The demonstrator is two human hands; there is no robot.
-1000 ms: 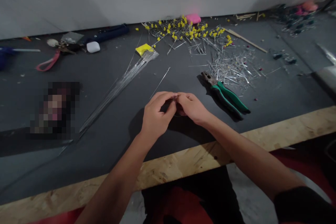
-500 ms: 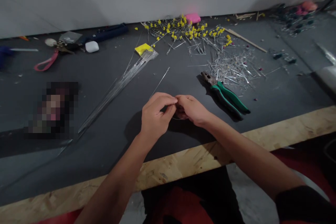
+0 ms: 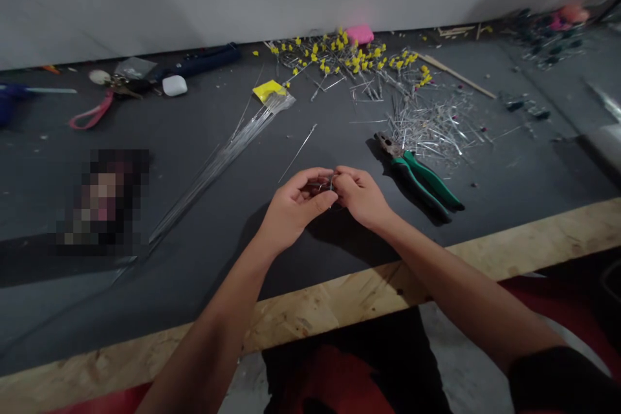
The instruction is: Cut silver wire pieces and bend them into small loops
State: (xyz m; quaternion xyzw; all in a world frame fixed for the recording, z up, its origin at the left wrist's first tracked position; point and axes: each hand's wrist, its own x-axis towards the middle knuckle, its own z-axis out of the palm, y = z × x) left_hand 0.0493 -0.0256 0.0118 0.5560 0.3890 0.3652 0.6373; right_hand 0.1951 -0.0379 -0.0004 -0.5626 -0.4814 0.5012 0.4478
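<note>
My left hand (image 3: 297,210) and my right hand (image 3: 359,197) meet above the dark table, fingertips nearly touching. Between them is a thin, bent metal wire (image 3: 330,185), partly covered by the fingers. The right fingers are closed round it in a pinch; the left thumb and fingers curl about its other side. Just beyond the left hand, a straight wire with a twisted end (image 3: 298,152) lies on the table. Pliers with green and black handles (image 3: 422,174) rest to the right of my right hand, jaws pointing away.
A bundle of long straight wires (image 3: 213,165) with a yellow tag (image 3: 268,90) lies to the left. Behind are wire pieces with yellow tips (image 3: 359,61) and a heap of short metal pieces (image 3: 431,126). Keys with a pink strap (image 3: 92,115) and a white case (image 3: 174,85) sit farther left.
The left fingers have loosened from a tight pinch and curve more widely round the wire. More of the bent wire shows between the hands. The pliers stay where they lay.
</note>
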